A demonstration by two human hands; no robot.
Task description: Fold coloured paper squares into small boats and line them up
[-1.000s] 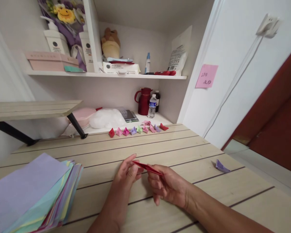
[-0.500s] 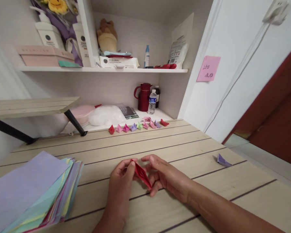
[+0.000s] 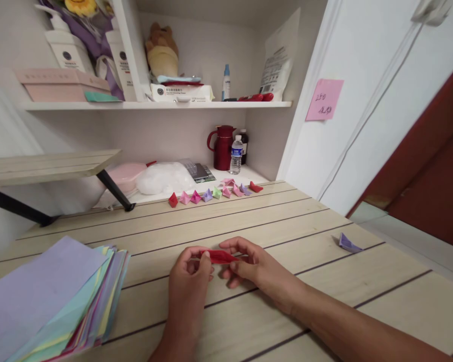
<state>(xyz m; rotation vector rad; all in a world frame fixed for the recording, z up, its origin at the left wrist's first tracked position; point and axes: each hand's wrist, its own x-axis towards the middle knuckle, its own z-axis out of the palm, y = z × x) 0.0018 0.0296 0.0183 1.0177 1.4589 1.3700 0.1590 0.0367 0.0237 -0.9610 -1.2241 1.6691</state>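
A small folded red paper piece [image 3: 218,256] is held just above the wooden table [image 3: 249,221], level and lengthwise between both hands. My left hand [image 3: 189,281] pinches its left end with thumb and fingertips. My right hand [image 3: 249,266] grips its right end, fingers curled over the top. A thick stack of coloured paper sheets [image 3: 49,296], lilac on top, lies at the left front of the table, apart from my hands.
A row of several small folded paper boats [image 3: 215,192] lines the table's far edge. One lilac folded piece [image 3: 348,243] lies alone at the right. Behind stand a red jug [image 3: 223,148], a water bottle [image 3: 235,155], a white bag [image 3: 165,178] and shelves.
The red paper piece went from slanting down to lying level between my hands, which have closed in on its ends. The camera has tipped slightly, shifting the shelves.
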